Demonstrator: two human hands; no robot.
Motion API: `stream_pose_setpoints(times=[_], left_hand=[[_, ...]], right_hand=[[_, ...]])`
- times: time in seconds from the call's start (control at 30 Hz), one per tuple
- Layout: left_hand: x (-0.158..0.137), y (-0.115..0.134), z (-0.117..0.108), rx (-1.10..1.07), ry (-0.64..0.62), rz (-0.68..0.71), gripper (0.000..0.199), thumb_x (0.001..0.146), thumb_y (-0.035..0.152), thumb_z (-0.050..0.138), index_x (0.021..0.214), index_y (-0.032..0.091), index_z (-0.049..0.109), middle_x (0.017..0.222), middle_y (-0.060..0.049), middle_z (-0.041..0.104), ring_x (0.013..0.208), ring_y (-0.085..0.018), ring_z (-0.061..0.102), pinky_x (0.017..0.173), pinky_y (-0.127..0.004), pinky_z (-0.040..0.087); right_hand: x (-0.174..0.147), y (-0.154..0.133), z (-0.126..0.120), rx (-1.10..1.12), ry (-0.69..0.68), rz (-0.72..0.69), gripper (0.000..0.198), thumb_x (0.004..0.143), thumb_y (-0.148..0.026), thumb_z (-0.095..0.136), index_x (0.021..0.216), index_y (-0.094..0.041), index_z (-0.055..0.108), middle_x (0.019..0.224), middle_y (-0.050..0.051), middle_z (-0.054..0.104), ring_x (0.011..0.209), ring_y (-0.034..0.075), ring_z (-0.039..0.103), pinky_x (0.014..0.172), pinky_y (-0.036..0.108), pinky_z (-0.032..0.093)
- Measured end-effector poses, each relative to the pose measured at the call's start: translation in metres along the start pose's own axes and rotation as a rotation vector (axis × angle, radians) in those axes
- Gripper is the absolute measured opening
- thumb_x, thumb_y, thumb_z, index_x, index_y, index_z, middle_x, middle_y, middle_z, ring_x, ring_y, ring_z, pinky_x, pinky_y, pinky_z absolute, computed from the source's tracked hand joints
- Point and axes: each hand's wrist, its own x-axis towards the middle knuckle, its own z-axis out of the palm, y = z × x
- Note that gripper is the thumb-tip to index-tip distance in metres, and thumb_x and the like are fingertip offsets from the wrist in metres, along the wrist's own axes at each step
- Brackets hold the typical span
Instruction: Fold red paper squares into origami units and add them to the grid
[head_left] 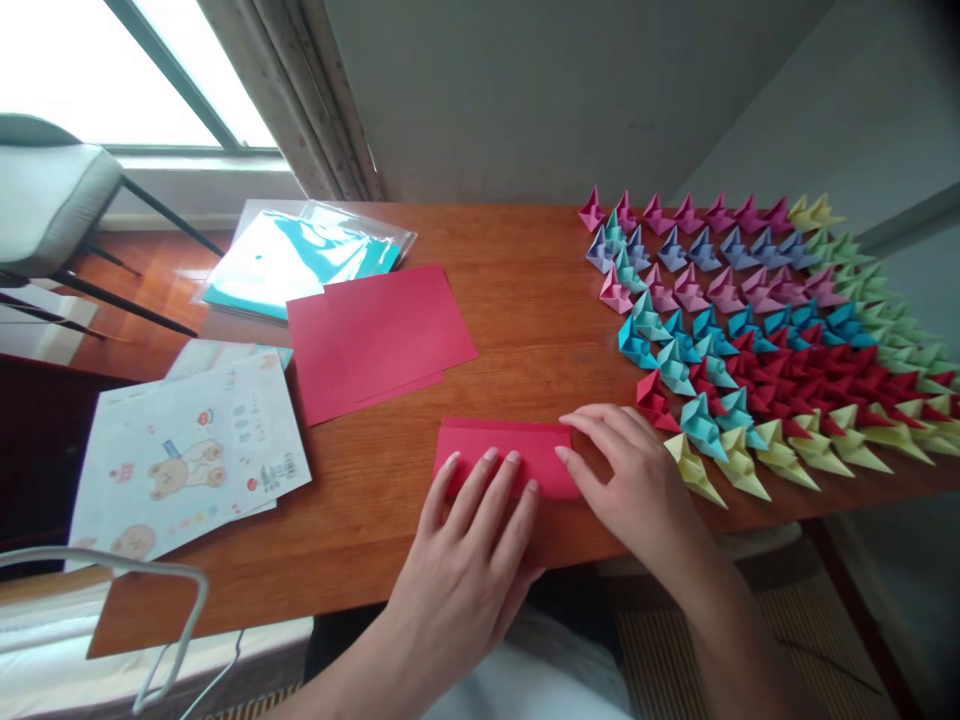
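A sheet of red paper [540, 435], folded over into a long strip, lies near the table's front edge. A narrow band of its lower layer shows along the far side. Spread over the left and middle part of the strip, my left hand [465, 560] is open and presses it down with its fingertips. My right hand [630, 475] has its thumb and forefinger at the strip's upper right corner, in a loose pinch. Its other fingers are partly hidden. Beyond the strip, to the left, lie several flat red sheets [382, 340].
Rows of folded paper boats [724, 290] in several colours cover the table's right side, close to my right hand. At left are bear-printed paper packs [187, 460] and a clear sleeve of turquoise paper [300, 255]. A chair [56, 200] stands by the window.
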Motion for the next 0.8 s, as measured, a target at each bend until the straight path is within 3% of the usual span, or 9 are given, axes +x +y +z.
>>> stream_pose_setpoints(times=[0.33, 0.7, 0.8], left_hand=[[0.008, -0.007, 0.002, -0.029, -0.026, 0.000, 0.058, 0.094, 0.045, 0.059, 0.144, 0.015, 0.052, 0.155, -0.014, 0.047, 0.146, -0.032, 0.038, 0.126, -0.052, 0.008], [0.008, -0.007, 0.004, -0.057, -0.035, -0.021, 0.058, 0.095, 0.044, 0.058, 0.145, 0.015, 0.051, 0.158, -0.013, 0.042, 0.148, -0.032, 0.034, 0.126, -0.052, 0.009], [0.009, -0.007, 0.003, -0.063, -0.034, -0.019, 0.057, 0.095, 0.043, 0.058, 0.145, 0.015, 0.051, 0.157, -0.014, 0.044, 0.148, -0.032, 0.035, 0.126, -0.053, 0.010]], right_hand=[[-0.001, 0.003, 0.005, -0.090, -0.036, 0.052, 0.026, 0.089, -0.026, 0.065, 0.114, -0.022, 0.063, 0.106, 0.010, 0.064, 0.101, 0.031, 0.062, 0.089, 0.048, 0.053], [0.006, -0.007, 0.001, -0.066, -0.134, 0.109, 0.010, 0.087, -0.017, 0.065, 0.090, -0.022, 0.056, 0.101, 0.008, 0.061, 0.099, 0.028, 0.060, 0.087, 0.043, 0.050], [0.005, -0.010, 0.002, 0.025, -0.132, 0.168, 0.012, 0.087, -0.015, 0.062, 0.089, -0.022, 0.053, 0.093, 0.005, 0.063, 0.090, 0.025, 0.062, 0.080, 0.039, 0.051]])
